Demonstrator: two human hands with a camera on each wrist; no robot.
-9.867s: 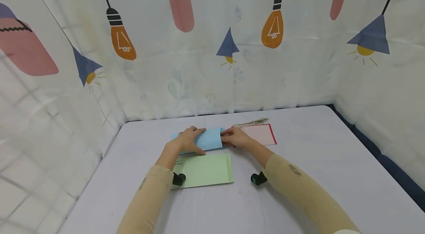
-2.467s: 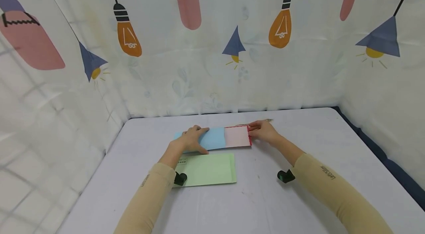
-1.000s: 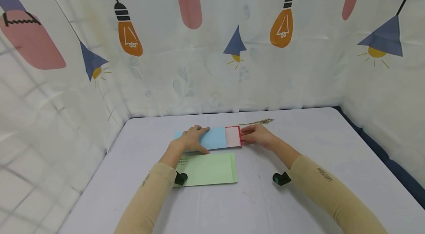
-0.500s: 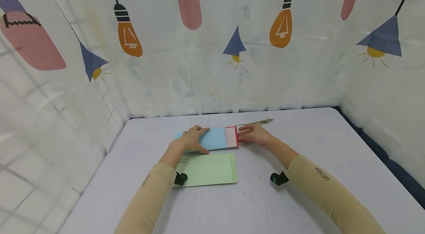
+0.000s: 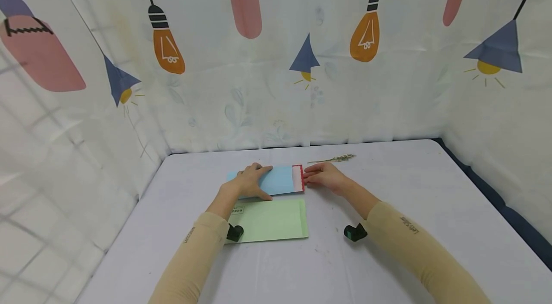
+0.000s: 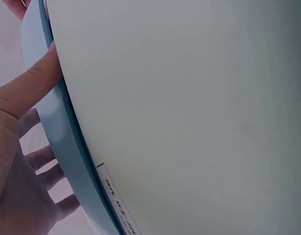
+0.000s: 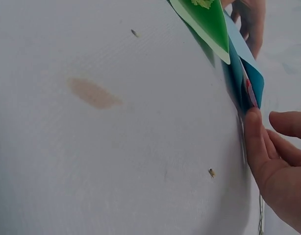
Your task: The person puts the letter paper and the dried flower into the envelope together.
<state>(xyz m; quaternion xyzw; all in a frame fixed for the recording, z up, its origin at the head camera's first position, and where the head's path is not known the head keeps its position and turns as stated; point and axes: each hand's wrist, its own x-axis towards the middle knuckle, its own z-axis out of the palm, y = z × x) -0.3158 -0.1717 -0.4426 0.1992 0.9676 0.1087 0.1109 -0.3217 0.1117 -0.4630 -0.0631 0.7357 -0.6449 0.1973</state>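
Note:
A light-blue envelope [image 5: 276, 180] lies flat on the white table. My left hand [image 5: 250, 181] grips it across its long edges: in the left wrist view the thumb [image 6: 35, 81] is at the near edge, the other fingers at the far one. From the envelope's right-hand mouth sticks a narrow strip of a pinkish card [image 5: 297, 178] with a red border. My right hand [image 5: 325, 175] touches the card's red end with its fingertips, thumb and forefinger apart in the right wrist view. Most of the card is hidden inside the envelope.
In front of the blue envelope lies a pale-green envelope [image 5: 271, 221], partly under the left wrist. A dried plant sprig [image 5: 336, 158] lies behind the right hand. Patterned curtains [image 5: 267, 102] hang around the table.
The right hand has moved left, pushing the card farther into the blue envelope; its visible strip has narrowed. The left hand has kept its place. The sprig is now fully uncovered.

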